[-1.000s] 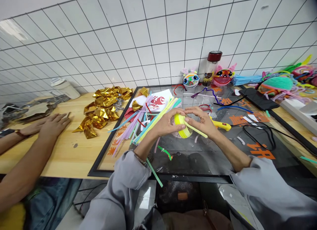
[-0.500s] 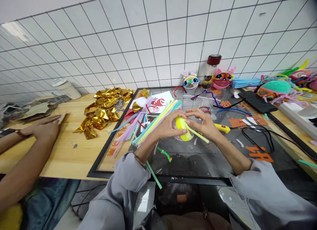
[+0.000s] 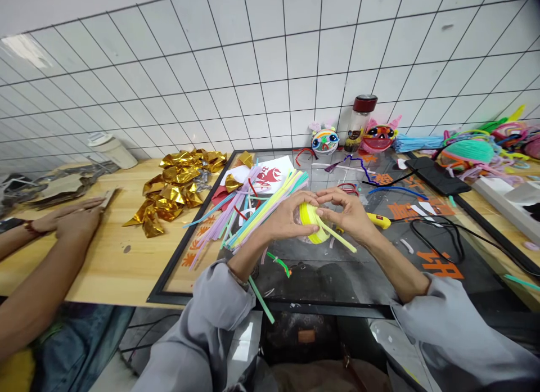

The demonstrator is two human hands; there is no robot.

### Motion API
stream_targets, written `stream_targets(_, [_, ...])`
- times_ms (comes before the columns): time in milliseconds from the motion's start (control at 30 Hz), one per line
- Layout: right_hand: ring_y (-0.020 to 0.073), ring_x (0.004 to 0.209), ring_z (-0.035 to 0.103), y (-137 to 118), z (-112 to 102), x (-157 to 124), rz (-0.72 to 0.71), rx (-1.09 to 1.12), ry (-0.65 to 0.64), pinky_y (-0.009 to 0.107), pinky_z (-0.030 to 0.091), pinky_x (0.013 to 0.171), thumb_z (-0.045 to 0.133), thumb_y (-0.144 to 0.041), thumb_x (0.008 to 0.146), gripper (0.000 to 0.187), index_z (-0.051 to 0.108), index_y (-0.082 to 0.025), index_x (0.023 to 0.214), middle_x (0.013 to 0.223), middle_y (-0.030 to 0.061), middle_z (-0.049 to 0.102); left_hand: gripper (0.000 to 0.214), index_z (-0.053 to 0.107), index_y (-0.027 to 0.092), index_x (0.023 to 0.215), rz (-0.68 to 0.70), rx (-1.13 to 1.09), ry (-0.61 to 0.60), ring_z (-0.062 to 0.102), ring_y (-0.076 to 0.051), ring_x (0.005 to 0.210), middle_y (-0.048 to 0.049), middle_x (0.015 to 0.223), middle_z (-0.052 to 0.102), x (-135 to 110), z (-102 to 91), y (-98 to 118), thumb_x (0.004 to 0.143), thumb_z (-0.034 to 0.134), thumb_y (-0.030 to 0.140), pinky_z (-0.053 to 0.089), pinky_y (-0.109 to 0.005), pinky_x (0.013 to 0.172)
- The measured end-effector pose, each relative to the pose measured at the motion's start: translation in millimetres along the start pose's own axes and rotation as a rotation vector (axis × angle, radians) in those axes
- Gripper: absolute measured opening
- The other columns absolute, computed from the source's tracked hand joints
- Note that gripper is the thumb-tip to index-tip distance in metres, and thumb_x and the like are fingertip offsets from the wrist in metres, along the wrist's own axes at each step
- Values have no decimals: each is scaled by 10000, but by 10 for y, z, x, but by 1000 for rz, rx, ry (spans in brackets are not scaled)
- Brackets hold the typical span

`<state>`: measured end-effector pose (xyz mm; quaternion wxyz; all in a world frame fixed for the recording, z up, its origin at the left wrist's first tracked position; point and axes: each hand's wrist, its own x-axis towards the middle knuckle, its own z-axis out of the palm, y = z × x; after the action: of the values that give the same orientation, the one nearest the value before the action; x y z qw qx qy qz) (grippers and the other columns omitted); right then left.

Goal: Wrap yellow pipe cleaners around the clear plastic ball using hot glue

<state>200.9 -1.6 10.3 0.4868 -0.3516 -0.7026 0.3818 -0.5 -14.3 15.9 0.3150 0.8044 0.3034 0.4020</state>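
Note:
My left hand [image 3: 291, 216] is closed round a rounded, partly clear piece wound with yellow pipe cleaners [image 3: 310, 220]. My right hand [image 3: 346, 211] meets it from the other side, thumb and fingers pinching a yellow pipe cleaner [image 3: 343, 241] whose loose end points down to the right. The fingertips of both hands come together above the piece. Left of my hands lies a fanned bundle of pastel pipe cleaners [image 3: 242, 212]. A yellow-handled tool [image 3: 378, 220] with a cord rests just beyond my right wrist.
A dark glass-like board [image 3: 358, 279] lies under my hands. At the back stand two decorated animal heads [image 3: 324, 139] and a bottle [image 3: 360, 122]. Gold foil [image 3: 172, 184] is heaped to the left. Another person's hands [image 3: 80, 217] press on a flat strip there. A phone [image 3: 439, 175] lies right.
My hands stay on the yellow-wound piece with only slight finger shifts. The other person's hands and their strip have moved slightly.

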Motion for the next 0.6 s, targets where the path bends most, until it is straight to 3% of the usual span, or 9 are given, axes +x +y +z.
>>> stream_targets(233, [264,1086,661,-1,-32,15,12,-57,-20,459,472,1000,814,-491,716,292,782,-248,875,1096,74,739,796,550,242,1164,-42,90,-57,532,-354,1329,-134,1375,568,-34,6,15,510,941,475,385,-534,1140])
stream_targets(433, [263,1120,651,-30,-36,15,0,-57,-54,465,456,1031,804,-475,735,274,784,-243,880,1139,87,723,678,530,234,1133,-9,101,-46,552,-338,1299,-123,1310,601,-61,10,36,579,892,380,402,-501,1113])
stream_targets(600, [252,1079,666,-43,-86,16,-7,-31,-142,460,477,1004,740,-568,798,329,787,-245,837,1098,79,738,699,535,223,1148,-97,48,-134,596,-315,1203,-95,1266,617,-98,-46,90,566,887,383,446,-453,1051])
